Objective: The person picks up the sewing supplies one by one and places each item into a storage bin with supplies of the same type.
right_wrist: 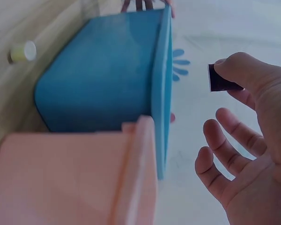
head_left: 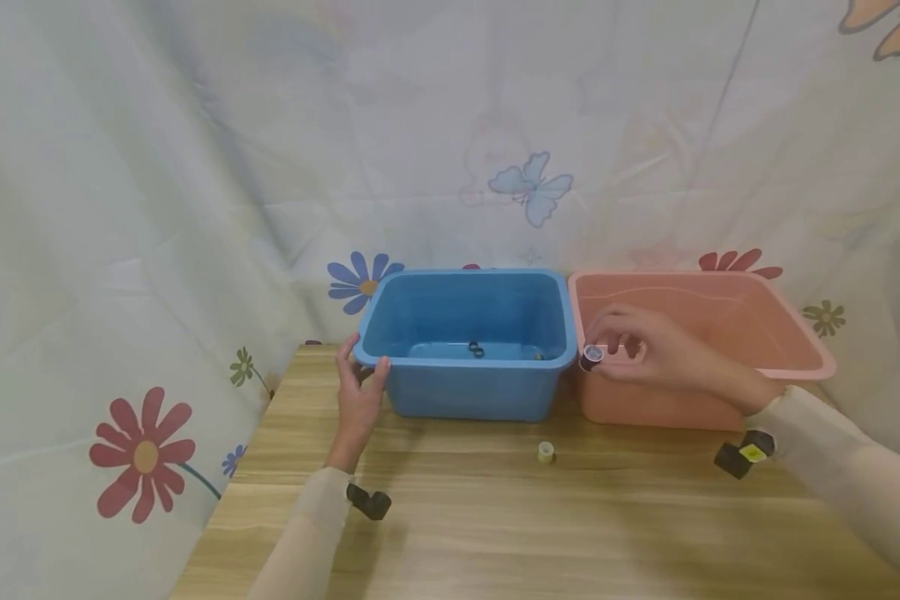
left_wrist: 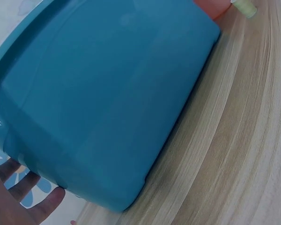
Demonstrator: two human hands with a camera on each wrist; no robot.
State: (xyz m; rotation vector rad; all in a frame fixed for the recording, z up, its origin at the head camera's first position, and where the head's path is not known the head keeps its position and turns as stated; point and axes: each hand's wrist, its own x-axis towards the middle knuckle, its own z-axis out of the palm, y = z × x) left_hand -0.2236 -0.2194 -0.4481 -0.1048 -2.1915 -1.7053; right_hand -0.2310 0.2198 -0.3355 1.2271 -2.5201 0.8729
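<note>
Above the near left corner of a pink tub (head_left: pixel 787 374), as the head view shows it, a person's right hand (head_left: pixel 648 346) pinches a dark spool (head_left: pixel 592 359) with a white end between thumb and forefinger, the other three fingers loosely bent and apart from it. The right wrist view puts the spool clear of both tubs' rims. At the far side of the pair, the left hand (head_left: pixel 360 404) holds the left end of a blue tub (head_left: pixel 472 392), thumb at its near rim and spread fingers against its outer end wall. Two small dark things (head_left: pixel 476 350) lie on the blue tub's floor, with a tiny yellowish one (head_left: pixel 539 357) near its right side. A pale yellow spool (head_left: pixel 545 452) stands on the wooden table (head_left: pixel 480 533) before the tubs, which sit side by side against a curtain (head_left: pixel 435 167) printed with flowers and butterflies.
</note>
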